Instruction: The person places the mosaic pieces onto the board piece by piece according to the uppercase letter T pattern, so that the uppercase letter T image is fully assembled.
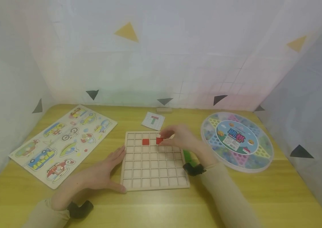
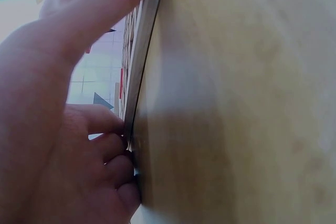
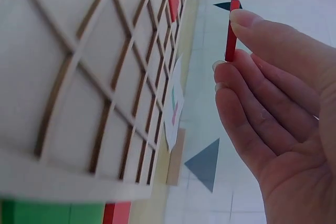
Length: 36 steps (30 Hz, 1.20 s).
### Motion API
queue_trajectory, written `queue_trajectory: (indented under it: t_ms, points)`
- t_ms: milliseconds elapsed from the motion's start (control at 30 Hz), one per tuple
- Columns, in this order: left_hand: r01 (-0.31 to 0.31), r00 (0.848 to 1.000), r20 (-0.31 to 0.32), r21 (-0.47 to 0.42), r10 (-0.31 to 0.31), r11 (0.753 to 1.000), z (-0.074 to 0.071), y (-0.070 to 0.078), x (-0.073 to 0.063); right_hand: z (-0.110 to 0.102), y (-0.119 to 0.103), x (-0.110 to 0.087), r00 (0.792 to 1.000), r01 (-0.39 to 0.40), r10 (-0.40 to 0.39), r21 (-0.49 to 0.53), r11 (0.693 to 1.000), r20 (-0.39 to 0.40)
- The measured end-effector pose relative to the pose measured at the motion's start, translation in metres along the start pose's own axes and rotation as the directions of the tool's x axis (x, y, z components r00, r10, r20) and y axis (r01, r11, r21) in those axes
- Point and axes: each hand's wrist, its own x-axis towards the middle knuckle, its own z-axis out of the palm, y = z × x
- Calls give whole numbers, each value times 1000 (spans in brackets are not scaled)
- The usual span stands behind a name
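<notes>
A wooden grid board (image 1: 155,164) lies in front of me with one red square tile (image 1: 145,142) seated in an upper cell. My right hand (image 1: 179,139) pinches another red square tile (image 3: 231,31) between thumb and fingertips, over the upper part of the board. The right wrist view shows that tile edge-on, raised off the grid. At the board's left edge rests my left hand (image 1: 101,174), its thumb at the near corner and its fingers spread farther up the side. In the left wrist view, the thumb and fingertips touch the board's edge (image 2: 142,51).
Behind the board lie a pattern card (image 1: 153,121) showing a T shape and a small wooden block (image 1: 164,110). Green and yellow pieces (image 1: 190,157) sit beside the board's right edge. A vehicle puzzle (image 1: 64,142) lies left, a round game box (image 1: 237,142) right. White sheets (image 1: 161,63) enclose the table.
</notes>
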Motion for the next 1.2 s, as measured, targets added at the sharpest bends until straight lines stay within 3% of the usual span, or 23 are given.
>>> queue_trajectory:
  t_ms: [233,600,867,1200]
  points:
    - [-12,1000,-2,-6,12,1000,0,0,0,6,-9,9,999,33,-33,-29,999,16]
    - [-23,1000,-2,-19,23,1000,0,0,0,16,-15,15,999,53,-54,55,997,9]
    - [10,1000,-2,3,-10,1000,1,-3,2,25,-12,20,997,81,-80,55,995,-16]
    - [10,1000,1,-2,-10,1000,2,-4,2,32,-10,23,999,12,-7,84,996,-50]
